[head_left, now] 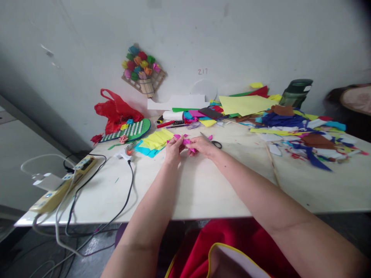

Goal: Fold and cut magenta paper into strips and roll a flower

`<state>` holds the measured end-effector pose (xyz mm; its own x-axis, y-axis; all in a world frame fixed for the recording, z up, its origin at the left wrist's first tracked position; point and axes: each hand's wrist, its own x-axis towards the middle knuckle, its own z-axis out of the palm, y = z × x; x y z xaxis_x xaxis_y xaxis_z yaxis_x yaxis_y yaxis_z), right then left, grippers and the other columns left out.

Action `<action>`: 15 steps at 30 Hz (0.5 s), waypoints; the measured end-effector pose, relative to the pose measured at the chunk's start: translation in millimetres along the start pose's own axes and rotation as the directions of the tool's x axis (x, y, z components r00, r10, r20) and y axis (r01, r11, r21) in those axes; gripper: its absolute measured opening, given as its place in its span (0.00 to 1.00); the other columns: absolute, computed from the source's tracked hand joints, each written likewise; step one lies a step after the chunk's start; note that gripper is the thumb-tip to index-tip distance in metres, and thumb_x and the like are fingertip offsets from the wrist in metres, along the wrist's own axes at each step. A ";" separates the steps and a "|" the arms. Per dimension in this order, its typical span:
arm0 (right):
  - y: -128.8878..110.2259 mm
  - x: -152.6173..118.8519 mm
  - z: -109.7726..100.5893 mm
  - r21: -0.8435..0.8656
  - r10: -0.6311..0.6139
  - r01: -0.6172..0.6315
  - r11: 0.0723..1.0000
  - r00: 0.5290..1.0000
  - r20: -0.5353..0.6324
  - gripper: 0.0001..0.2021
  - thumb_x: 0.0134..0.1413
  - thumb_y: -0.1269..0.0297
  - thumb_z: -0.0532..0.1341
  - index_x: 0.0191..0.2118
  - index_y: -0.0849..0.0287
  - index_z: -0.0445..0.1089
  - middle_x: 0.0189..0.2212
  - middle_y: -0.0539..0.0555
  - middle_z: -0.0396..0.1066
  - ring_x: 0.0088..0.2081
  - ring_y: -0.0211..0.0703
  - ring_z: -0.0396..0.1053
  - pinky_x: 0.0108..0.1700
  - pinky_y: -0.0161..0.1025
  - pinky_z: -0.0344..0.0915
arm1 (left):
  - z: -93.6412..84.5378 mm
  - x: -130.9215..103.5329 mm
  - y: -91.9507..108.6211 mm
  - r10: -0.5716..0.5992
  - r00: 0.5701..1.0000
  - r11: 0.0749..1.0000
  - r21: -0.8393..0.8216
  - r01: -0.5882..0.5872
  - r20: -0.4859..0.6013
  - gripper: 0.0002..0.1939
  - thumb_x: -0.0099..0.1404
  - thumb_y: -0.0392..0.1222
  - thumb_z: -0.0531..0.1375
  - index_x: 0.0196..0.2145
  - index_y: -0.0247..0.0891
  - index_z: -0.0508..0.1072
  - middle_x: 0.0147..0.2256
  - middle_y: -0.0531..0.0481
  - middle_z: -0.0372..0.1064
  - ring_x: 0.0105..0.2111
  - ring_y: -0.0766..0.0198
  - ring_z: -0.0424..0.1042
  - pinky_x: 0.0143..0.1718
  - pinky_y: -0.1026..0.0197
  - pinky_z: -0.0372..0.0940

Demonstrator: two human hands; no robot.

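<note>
Both of my hands meet over the middle of the pale table. My left hand and my right hand pinch a small magenta paper piece between their fingertips, just above the tabletop. More magenta scraps lie right behind the hands. A pair of scissors with black handles lies on the table just past my right hand. A stack of yellow and cyan paper squares sits to the left of my left hand.
Coloured paper sheets and scraps cover the back right of the table. A red plastic bag and a green paper craft lie at the back left. A power strip with cables sits at the left edge. A dark bottle stands by the wall.
</note>
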<state>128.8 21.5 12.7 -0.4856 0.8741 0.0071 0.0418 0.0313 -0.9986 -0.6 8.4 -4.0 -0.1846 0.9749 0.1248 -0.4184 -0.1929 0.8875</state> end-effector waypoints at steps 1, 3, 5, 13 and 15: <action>0.3 0.2 0.7 0.001 0.000 0.000 1.000 1.000 -0.005 0.08 0.50 0.72 0.60 0.22 0.62 0.65 0.15 0.51 0.70 0.16 0.33 0.66 0.19 0.28 0.60 | -0.2 0.2 -0.1 0.004 1.000 1.000 -0.003 -0.004 -0.001 0.16 0.46 0.46 0.68 0.23 0.34 0.67 0.20 0.54 0.67 0.23 0.69 0.68 0.28 0.66 0.63; 1.0 0.7 2.3 0.000 -0.004 0.004 1.000 1.000 -0.016 0.08 0.51 0.71 0.60 0.23 0.62 0.65 0.16 0.51 0.71 0.16 0.33 0.66 0.19 0.27 0.60 | -0.7 0.6 -0.4 0.010 1.000 1.000 -0.007 -0.010 0.001 0.15 0.46 0.46 0.68 0.23 0.34 0.67 0.21 0.54 0.67 0.23 0.69 0.69 0.28 0.66 0.63; 1.6 1.0 3.5 -0.009 -0.024 0.024 1.000 0.999 -0.023 0.07 0.52 0.70 0.60 0.24 0.61 0.66 0.16 0.50 0.71 0.16 0.33 0.66 0.18 0.27 0.60 | -0.9 0.6 -0.9 0.008 1.000 1.000 -0.010 -0.008 0.011 0.15 0.47 0.46 0.67 0.24 0.34 0.68 0.21 0.54 0.67 0.23 0.70 0.69 0.28 0.66 0.63; 3.6 1.1 0.4 0.044 -0.047 0.047 0.998 0.999 0.006 0.08 0.51 0.67 0.62 0.24 0.63 0.67 0.16 0.51 0.71 0.16 0.33 0.66 0.20 0.29 0.63 | -0.4 -0.2 -0.4 -0.024 0.997 0.999 -0.047 0.027 0.071 0.19 0.49 0.52 0.65 0.35 0.37 0.70 0.36 0.46 0.74 0.30 0.65 0.73 0.29 0.64 0.65; 5.1 2.1 -0.4 0.062 -0.036 0.034 0.997 0.999 0.028 0.08 0.49 0.65 0.63 0.24 0.63 0.67 0.17 0.52 0.71 0.17 0.33 0.66 0.20 0.29 0.63 | -1.0 0.2 -0.4 -0.052 0.998 0.998 -0.022 0.053 0.043 0.20 0.50 0.52 0.65 0.35 0.36 0.70 0.37 0.43 0.74 0.30 0.64 0.73 0.28 0.64 0.65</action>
<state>128.3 23.7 7.7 -0.5114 0.8584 0.0415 -0.0292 0.0309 -0.9991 -1.3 8.5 -4.8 -0.1240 0.9874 0.0979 -0.4467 -0.1437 0.8831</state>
